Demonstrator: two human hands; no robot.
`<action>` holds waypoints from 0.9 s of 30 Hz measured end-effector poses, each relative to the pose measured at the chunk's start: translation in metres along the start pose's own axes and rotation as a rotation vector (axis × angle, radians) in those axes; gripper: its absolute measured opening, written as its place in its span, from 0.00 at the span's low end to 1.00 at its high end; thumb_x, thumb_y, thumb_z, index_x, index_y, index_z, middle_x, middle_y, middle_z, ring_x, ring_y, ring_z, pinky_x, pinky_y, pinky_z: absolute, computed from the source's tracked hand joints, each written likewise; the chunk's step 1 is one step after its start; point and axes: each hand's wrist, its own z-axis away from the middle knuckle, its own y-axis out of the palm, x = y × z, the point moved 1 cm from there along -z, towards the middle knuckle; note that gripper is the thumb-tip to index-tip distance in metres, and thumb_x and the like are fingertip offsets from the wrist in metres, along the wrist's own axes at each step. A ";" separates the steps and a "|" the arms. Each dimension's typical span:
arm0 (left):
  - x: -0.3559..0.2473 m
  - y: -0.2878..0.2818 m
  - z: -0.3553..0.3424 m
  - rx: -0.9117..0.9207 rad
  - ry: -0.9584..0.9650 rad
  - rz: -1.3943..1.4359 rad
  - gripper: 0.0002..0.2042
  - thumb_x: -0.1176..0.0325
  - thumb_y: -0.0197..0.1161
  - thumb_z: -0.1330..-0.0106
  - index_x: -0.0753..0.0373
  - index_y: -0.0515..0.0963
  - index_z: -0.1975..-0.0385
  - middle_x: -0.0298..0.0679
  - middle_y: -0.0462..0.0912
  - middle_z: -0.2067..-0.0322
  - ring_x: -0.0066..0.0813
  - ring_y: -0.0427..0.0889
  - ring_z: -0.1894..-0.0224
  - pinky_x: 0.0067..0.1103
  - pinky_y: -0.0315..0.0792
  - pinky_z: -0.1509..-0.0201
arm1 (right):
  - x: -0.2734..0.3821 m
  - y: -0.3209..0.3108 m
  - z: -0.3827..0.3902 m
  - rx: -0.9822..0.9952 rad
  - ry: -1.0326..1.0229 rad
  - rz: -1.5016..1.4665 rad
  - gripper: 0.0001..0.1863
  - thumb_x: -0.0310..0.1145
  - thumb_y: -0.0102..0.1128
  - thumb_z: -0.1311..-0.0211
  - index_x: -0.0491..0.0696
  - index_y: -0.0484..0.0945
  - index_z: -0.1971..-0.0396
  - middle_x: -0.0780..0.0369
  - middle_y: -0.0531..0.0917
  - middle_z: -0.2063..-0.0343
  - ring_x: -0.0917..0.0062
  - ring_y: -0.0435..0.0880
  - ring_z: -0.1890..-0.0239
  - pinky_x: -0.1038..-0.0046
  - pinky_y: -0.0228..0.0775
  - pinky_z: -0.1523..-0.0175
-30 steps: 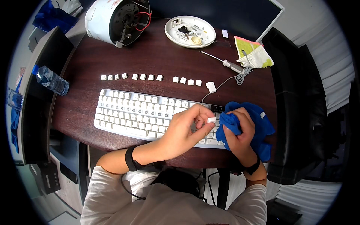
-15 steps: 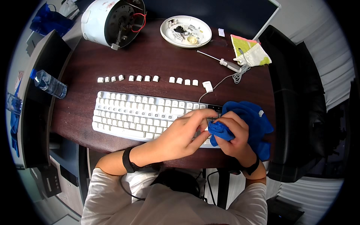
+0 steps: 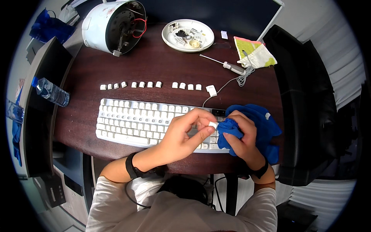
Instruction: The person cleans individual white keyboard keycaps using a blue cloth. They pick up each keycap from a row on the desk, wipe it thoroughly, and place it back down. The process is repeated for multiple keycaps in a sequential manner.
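My left hand point(image 3: 181, 137) pinches a small white keycap point(image 3: 212, 126) between thumb and index finger, over the right part of a white keyboard point(image 3: 127, 131). My right hand point(image 3: 244, 139) grips a bunched blue cloth point(image 3: 262, 121) right beside that keycap, with the rest of the cloth spread toward the desk's right edge. A small white piece point(image 3: 267, 115) lies on the cloth. One row of the keyboard shows bare switches. Behind it, several loose keycaps point(image 3: 150, 84) and a larger one point(image 3: 211, 90) lie in a line.
Farther back on the desk point(image 3: 116, 69) sit an opened white cooker body point(image 3: 96, 27), a plate point(image 3: 168, 36) of small parts, a screwdriver point(image 3: 234, 68), a patterned cloth point(image 3: 262, 58) and a coiled grey cable point(image 3: 242, 79). A water bottle point(image 3: 54, 92) stands left; a black chair point(image 3: 301, 108) is right.
The bunched cloth covered the keycap half a second ago; it has shifted right, and the keycap shows again in my left fingers. The view has shifted slightly.
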 end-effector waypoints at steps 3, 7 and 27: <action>0.002 0.006 0.000 -0.032 -0.043 0.084 0.10 0.74 0.58 0.35 0.68 0.72 0.56 0.38 0.79 0.67 0.20 0.77 0.65 0.18 0.71 0.60 | -0.002 0.003 0.001 0.002 0.018 -0.042 0.12 0.22 0.61 0.52 0.38 0.75 0.65 0.57 0.76 0.72 0.77 0.75 0.73 0.79 0.65 0.68; -0.006 0.004 -0.002 -0.094 0.103 -0.193 0.10 0.74 0.61 0.38 0.68 0.76 0.58 0.40 0.79 0.70 0.25 0.78 0.72 0.20 0.72 0.66 | -0.002 0.006 0.004 -0.023 -0.021 -0.021 0.12 0.23 0.62 0.50 0.38 0.75 0.63 0.57 0.77 0.70 0.76 0.76 0.71 0.79 0.67 0.67; -0.001 0.007 0.002 -0.058 0.211 -0.374 0.11 0.75 0.61 0.40 0.71 0.77 0.59 0.43 0.77 0.71 0.32 0.76 0.75 0.21 0.70 0.72 | 0.003 0.005 0.001 -0.029 -0.104 0.161 0.12 0.23 0.62 0.51 0.39 0.77 0.64 0.58 0.77 0.73 0.74 0.78 0.77 0.78 0.67 0.73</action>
